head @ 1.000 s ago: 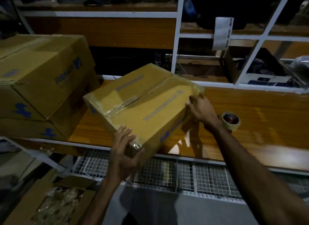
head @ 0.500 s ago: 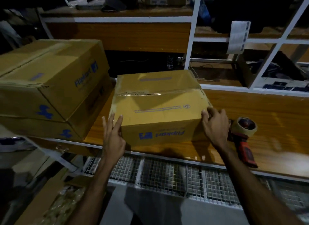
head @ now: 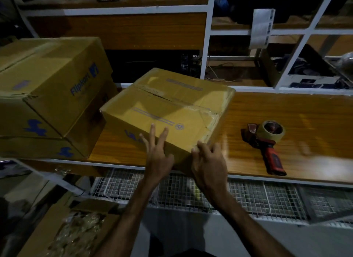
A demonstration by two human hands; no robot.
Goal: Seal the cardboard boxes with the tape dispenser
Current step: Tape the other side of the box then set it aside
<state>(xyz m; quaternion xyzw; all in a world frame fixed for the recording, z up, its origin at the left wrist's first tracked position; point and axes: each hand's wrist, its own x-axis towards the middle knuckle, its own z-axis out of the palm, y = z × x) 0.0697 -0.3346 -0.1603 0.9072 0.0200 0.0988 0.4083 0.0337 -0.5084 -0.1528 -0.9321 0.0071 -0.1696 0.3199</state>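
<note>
While our left hand (head: 157,155) lies with straight, spread fingers flat against the near face of the cardboard box (head: 168,111), our right hand (head: 207,162) sits just beside it at the box's near corner, its fingers loosely bent against the edge; whether they truly clasp the corner we cannot tell, since that hand is blurred. Above and beyond both hands the box sits skewed on the wooden table (head: 286,113), one corner pointing toward us and reaching out to the table's front edge. Clear tape already shines along its top seam, wrinkled down the side nearest our right hand, and the seam gapes slightly at its far end. Well to the right of our right hand the tape dispenser (head: 267,140) lies on the table, apart from the box, its roll of tape away from us and its red and black handle pointing toward us. Left of our left hand stands a stack of larger boxes (head: 47,96) with blue printing, close beside the smaller one. Below our wrists runs a white wire grid (head: 257,197), and down to the left an open carton (head: 63,232) shows crumpled plastic wrapping.
</note>
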